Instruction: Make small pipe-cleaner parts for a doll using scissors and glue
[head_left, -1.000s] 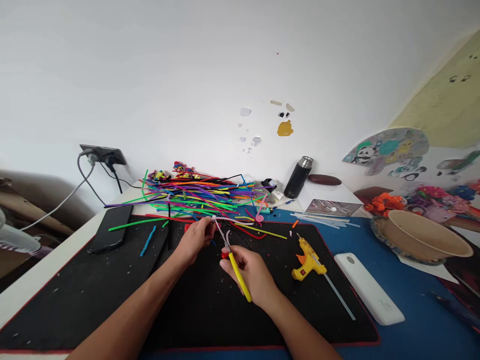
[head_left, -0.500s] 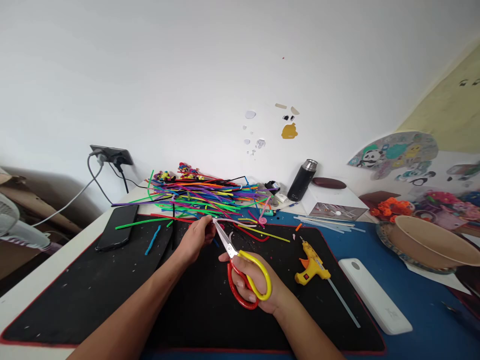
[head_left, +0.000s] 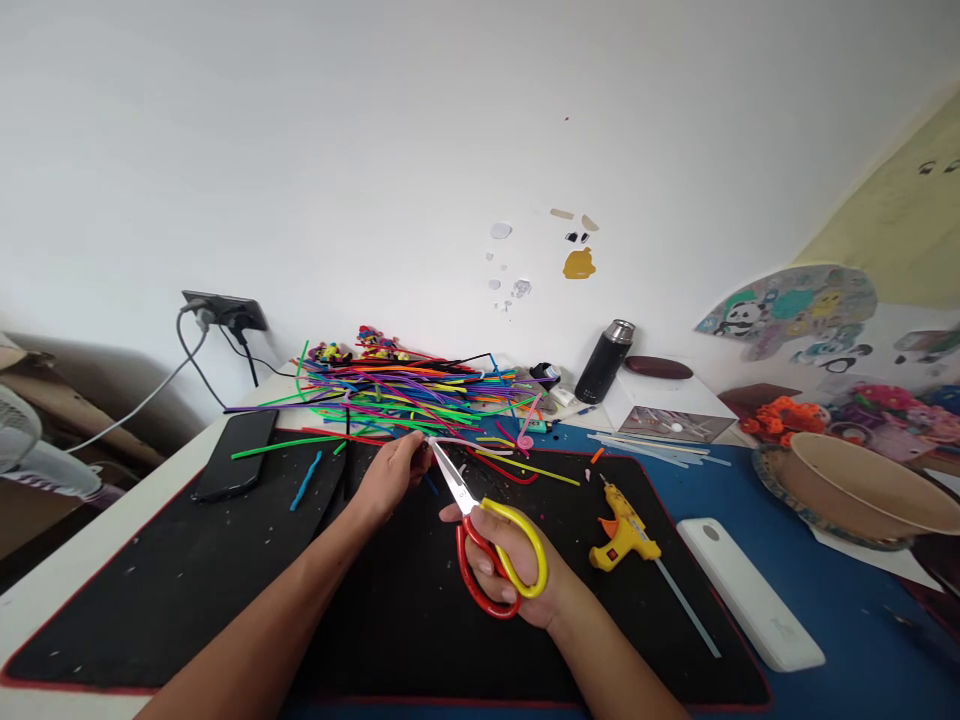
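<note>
My right hand (head_left: 551, 590) is wrapped around the scissors (head_left: 455, 482), which have one red and one yellow handle loop. Their blades look nearly closed and point up and left, the tips at the fingertips of my left hand (head_left: 390, 480). Those fingers are pinched together on a pale pink pipe cleaner (head_left: 469, 443), which sticks out to the right past the blade tips. The held end is hidden by the fingers. Behind both hands lies a large heap of coloured pipe cleaners (head_left: 420, 390). A short twisted blue piece (head_left: 306, 482) rests on the black mat (head_left: 225, 590).
A yellow glue gun (head_left: 626, 530) lies right of my right hand, beside a white power bank (head_left: 750, 590). A black phone (head_left: 236, 455) is on the left. Farther back stand a black flask (head_left: 604, 362) and a white box (head_left: 675, 400); a beige bowl (head_left: 870, 485) sits at right.
The scissors and my right hand have shifted very slightly right, and the blades look closer together. My left hand stays in nearly the same place.
</note>
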